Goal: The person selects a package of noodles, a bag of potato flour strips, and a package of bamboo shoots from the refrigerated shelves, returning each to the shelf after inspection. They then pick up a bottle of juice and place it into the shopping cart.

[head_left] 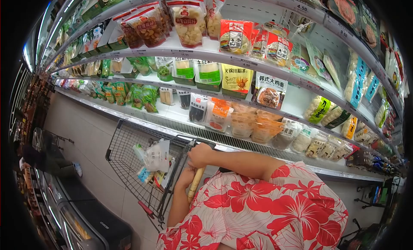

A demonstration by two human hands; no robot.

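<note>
Shopping cart (124, 142), a black wire one, stands on the tiled floor (86, 138) straight ahead of the person, and both hands are on its handle (195, 183). The right hand (200, 155) has its grip clenched over the top of the bar. The left hand (186, 177) sits just beside it, its grip wrapped around the same bar next to a pale section. Just beyond the grip, inside the basket, lie a white plastic bag (157, 155) and a few coloured packets (146, 174) under it. On the right-hand side of the grip runs a long open chiller shelf (301, 101) stacked in tiers with packaged foods, among them orange pouches (258, 127) on the lowest tier and a yellow packet (236, 80) above them. On the left-hand side, well apart from the grip, a dark freezer chest (86, 224) lines the aisle. Behind the grip, the person's red-and-white floral shirt (275, 207) fills the near view.
</note>
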